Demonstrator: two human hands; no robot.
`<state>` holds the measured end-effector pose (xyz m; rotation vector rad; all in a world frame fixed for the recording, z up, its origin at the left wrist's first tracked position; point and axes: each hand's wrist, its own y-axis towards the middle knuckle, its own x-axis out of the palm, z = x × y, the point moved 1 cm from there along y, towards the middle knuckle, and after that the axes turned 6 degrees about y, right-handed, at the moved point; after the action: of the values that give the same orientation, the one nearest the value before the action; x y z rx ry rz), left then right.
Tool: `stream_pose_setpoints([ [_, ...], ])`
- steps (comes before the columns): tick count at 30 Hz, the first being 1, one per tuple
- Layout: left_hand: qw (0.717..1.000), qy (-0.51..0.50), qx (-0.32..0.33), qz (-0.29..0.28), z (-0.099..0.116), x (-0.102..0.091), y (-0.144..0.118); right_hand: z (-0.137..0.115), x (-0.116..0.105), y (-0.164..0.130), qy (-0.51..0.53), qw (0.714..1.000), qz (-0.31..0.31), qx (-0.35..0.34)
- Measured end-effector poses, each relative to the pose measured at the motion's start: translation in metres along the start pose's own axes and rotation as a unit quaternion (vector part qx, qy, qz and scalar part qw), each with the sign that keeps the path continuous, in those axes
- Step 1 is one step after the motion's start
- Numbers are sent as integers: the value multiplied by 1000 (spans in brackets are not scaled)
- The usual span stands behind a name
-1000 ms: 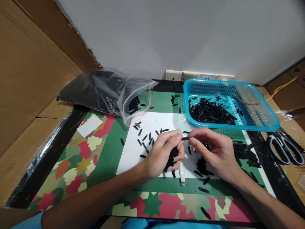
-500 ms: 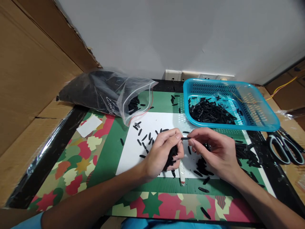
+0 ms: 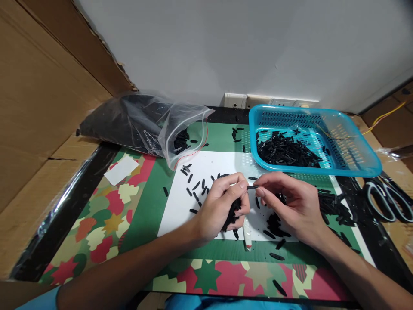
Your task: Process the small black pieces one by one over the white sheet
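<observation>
My left hand (image 3: 226, 202) is closed around a clump of small black slivers (image 3: 232, 214), which show below its curled fingers. Between the two hands lies a single thin black sliver (image 3: 252, 187). Thumb and forefinger of my right hand (image 3: 287, 202) pinch its right end, and its left end meets my left thumb and forefinger. More loose black slivers (image 3: 196, 186) are scattered on the white sheet (image 3: 174, 215) left of the hands. Another dark heap (image 3: 275, 226) lies under my right hand, partly hidden by it.
A blue plastic basket (image 3: 353, 170) at the back right holds many black slivers. At the back left, a clear zip bag (image 3: 135, 125) full of dark pieces lies with its mouth toward me. Scissors (image 3: 387, 200) rest at the right edge. A white wrapped strip (image 3: 247, 234) lies between my forearms.
Both hands keep almost the same pose, still meeting at the single black sliver. The whole view has shifted very slightly.
</observation>
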<state>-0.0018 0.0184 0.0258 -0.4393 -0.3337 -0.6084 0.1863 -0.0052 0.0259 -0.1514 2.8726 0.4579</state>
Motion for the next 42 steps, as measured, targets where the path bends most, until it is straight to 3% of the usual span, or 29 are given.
stream_pose_setpoints([
  [10, 1000, -7, 9, 0, 0, -1, -1, -2, 1, 1, -27, 999, -7, -25],
  [14, 1000, -14, 6, -4, -1, -1, 0, -3, -2, -2, -113, 990, 1, -87],
  [16, 1000, -19, 4, -6, -1, 0, 0, -3, -9, -2, -215, 962, 46, -163],
  [18, 1000, -25, 2, -6, -1, 1, -1, -2, -21, 0, -329, 913, 122, -210],
  [21, 1000, -29, -1, -3, -1, 1, -1, 0, -39, 7, -415, 870, 214, -158],
  [23, 1000, -27, -4, 0, -1, 1, -1, -1, -42, 10, -429, 864, 210, -160],
  [25, 1000, -21, -7, 6, -2, 0, 0, -4, -36, 10, -410, 872, 161, -211],
  [27, 1000, -16, -8, 22, -3, 0, 1, -9, -21, 5, -337, 905, 63, -252],
  [29, 999, -12, -5, 45, -4, 0, 1, -12, -5, 0, -261, 932, -26, -251],
  [31, 998, 0, -1, 59, -5, 1, 1, -13, 8, -5, -204, 952, -65, -218],
  [38, 998, 37, -3, 50, -7, 2, 0, -10, 16, -8, -103, 986, -62, -117],
  [42, 999, 15, -4, 46, -6, 2, 1, -10, 15, -7, -89, 989, -45, -105],
])
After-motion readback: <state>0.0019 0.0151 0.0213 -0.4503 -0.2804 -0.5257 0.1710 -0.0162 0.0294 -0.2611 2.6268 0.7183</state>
